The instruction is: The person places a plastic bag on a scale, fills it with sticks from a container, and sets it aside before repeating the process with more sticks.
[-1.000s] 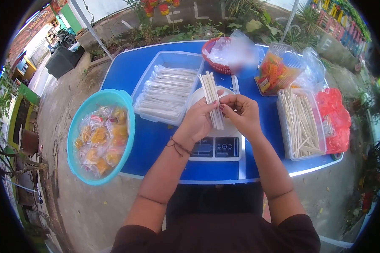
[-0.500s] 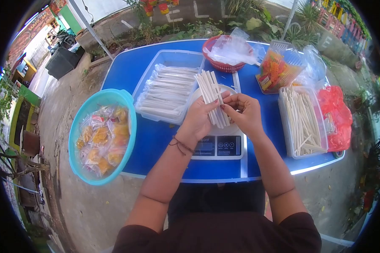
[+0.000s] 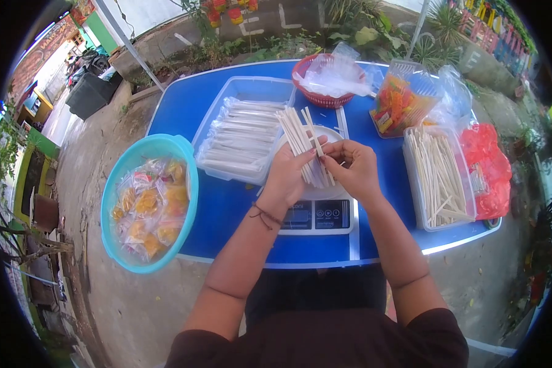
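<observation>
My left hand [image 3: 288, 172] is closed around a fanned bundle of thin pale sticks [image 3: 295, 133], their upper ends pointing away from me. Beside it, the thumb and fingers of my right hand [image 3: 354, 164] pinch at the bundle's right side, where a couple of sticks [image 3: 311, 125] stand apart from the others. Both hands are above a white plate [image 3: 332, 135], partly hidden by them. That plate rests on a digital kitchen scale [image 3: 325, 214] with a dark display and buttons facing me.
Left are a clear tub [image 3: 211, 122] of plastic-wrapped stick packs and a turquoise basin [image 3: 193, 178] of bagged yellow-orange food. Right is a box [image 3: 418, 202] of loose sticks by a red plastic bag [image 3: 489, 162]. Behind stand a red basket [image 3: 325, 99] with clear bags and a container [image 3: 402, 101] of colourful packets.
The sticks in my left hand have spread, with a couple now separated to the right by my right fingers. Both hands stay over the plate; the view has shifted slightly.
</observation>
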`<action>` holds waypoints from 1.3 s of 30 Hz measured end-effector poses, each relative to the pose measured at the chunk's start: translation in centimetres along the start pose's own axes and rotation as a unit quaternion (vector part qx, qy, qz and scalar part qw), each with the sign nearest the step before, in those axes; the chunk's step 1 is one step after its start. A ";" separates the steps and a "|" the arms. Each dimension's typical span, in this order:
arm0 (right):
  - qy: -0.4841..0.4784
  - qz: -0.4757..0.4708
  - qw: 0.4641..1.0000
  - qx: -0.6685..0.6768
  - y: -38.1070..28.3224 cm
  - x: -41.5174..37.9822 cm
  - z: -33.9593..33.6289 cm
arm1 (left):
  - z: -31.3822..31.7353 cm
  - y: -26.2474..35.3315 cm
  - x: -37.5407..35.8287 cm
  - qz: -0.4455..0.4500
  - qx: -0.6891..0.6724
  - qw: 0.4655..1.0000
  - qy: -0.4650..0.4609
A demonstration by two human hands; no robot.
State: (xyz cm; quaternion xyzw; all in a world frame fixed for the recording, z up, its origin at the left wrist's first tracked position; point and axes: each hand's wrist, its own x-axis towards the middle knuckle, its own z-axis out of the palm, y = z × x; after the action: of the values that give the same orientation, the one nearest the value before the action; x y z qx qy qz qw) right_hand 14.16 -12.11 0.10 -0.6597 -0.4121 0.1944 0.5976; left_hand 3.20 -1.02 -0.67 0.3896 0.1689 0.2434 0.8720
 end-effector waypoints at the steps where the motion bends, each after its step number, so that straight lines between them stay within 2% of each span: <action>1: 0.000 0.007 1.000 0.000 -0.1 0.0 0.0 | 0.0 -0.1 -0.1 0.001 -0.003 1.000 0.006; 7: 0.002 0.001 1.000 0.001 -0.2 0.0 -0.2 | -0.3 -0.1 0.0 0.021 0.014 1.000 0.014; 16: 0.031 -0.015 0.999 -0.013 -0.1 0.0 -0.1 | -0.7 0.3 0.4 0.040 -0.056 0.996 0.055; 19: 0.022 0.017 1.000 -0.010 -0.8 0.0 -0.3 | -0.9 0.7 0.4 0.063 -0.059 0.994 0.065; 25: 0.018 0.008 1.000 -0.017 -0.9 -0.1 -0.4 | -0.6 1.1 0.2 0.082 -0.086 0.991 0.057; 28: 0.039 -0.075 0.986 -0.142 -0.9 -0.2 -0.5 | -0.4 1.3 0.1 0.068 -0.078 0.993 0.059; 31: 0.083 -0.156 0.971 -0.163 -1.2 0.0 -0.5 | -0.8 1.3 0.3 0.026 -0.078 0.996 0.035; 37: 0.041 -0.078 0.990 -0.114 -1.1 -0.2 -0.3 | -0.1 1.0 0.0 -0.033 -0.075 0.995 -0.055; 39: 0.034 -0.101 0.980 -0.166 -1.3 -0.3 -0.2 | 0.3 0.9 -0.2 -0.035 -0.081 0.994 -0.065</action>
State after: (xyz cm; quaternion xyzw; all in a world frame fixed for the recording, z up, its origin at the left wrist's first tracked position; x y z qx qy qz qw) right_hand 13.70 -12.54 1.26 -0.7110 -0.4821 0.0394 0.5103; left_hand 2.90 -0.76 0.22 0.3262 0.1054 0.1998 0.9179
